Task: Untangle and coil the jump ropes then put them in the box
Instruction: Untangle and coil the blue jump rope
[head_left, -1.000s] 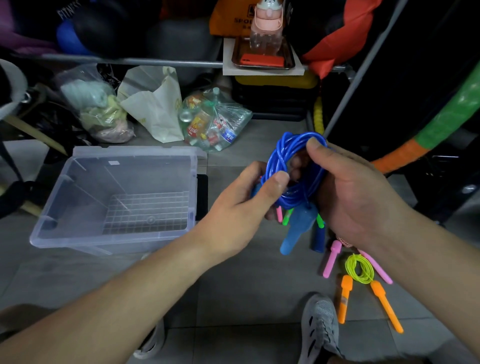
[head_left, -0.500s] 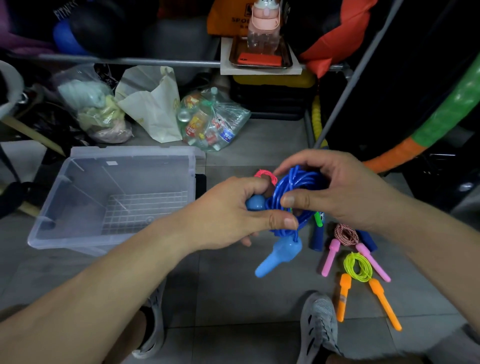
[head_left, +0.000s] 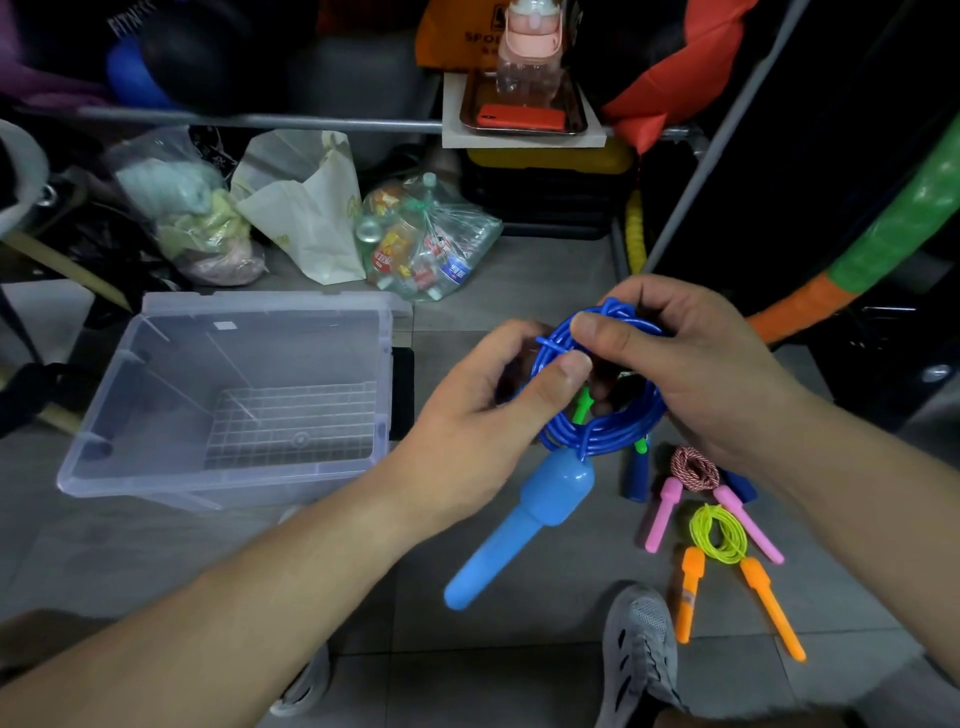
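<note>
Both my hands hold a blue jump rope (head_left: 605, 434) wound into a coil above the floor. My left hand (head_left: 483, 415) pinches the coil's left side with thumb on top. My right hand (head_left: 691, 364) grips its upper right, thumb across the strands. One light-blue handle (head_left: 524, 519) hangs down from the coil. The clear plastic box (head_left: 228, 483) stands open on the floor to the left with nothing inside. On the floor at the right lie a coiled yellow rope with orange handles (head_left: 719, 535) and a red-white rope with pink handles (head_left: 693, 470).
A dark-blue handle with a green end (head_left: 636, 473) lies under the coil. My grey shoe (head_left: 641, 654) is at the bottom. Plastic bags (head_left: 421, 234) and a paper bag (head_left: 306, 208) sit behind the box. A shelf rail (head_left: 260, 120) and black stands line the back and right.
The blue coil rose slightly and opened into a wider ring between my hands. The light-blue handle now hangs lower and swings out to the left. My left thumb shifted onto the coil's top.
</note>
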